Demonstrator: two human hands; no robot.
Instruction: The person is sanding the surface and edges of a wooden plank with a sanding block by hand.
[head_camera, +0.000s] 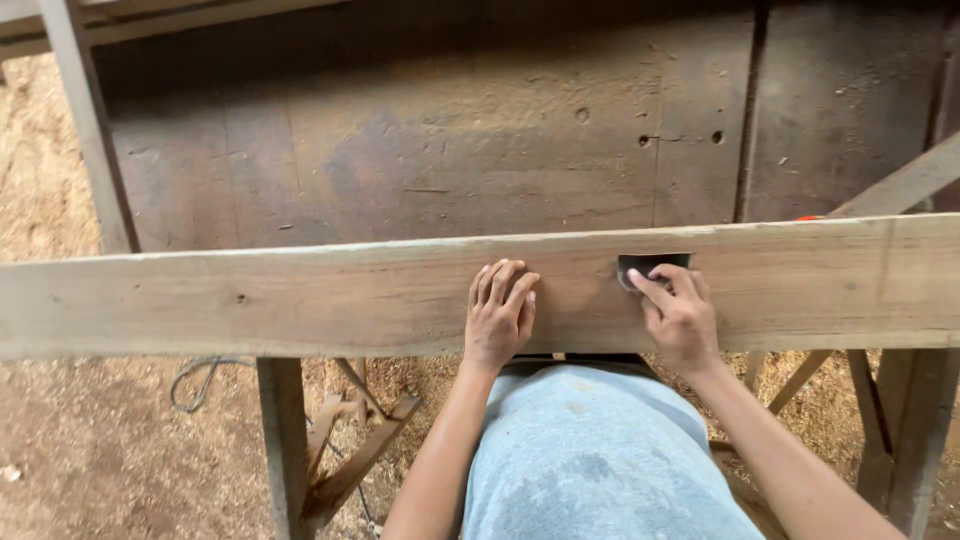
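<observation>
Rough matt wooden plank (300, 300); dark matt sandpaper (645, 265).

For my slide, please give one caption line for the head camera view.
Right hand presses a dark sheet on a long wooden plank; left hand rests flat beside it.

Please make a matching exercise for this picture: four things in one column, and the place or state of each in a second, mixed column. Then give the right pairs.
Things:
1. left hand
2. right hand
3. small dark sheet of sandpaper
4. grey looped cord

Places or states:
A. on the sawdust floor, below the long pale wooden plank
B. flat on the plank, holding nothing
C. at the plank's far edge
D. fingers pressing on the dark sheet

Pairs: 1-B, 2-D, 3-C, 4-A
</observation>
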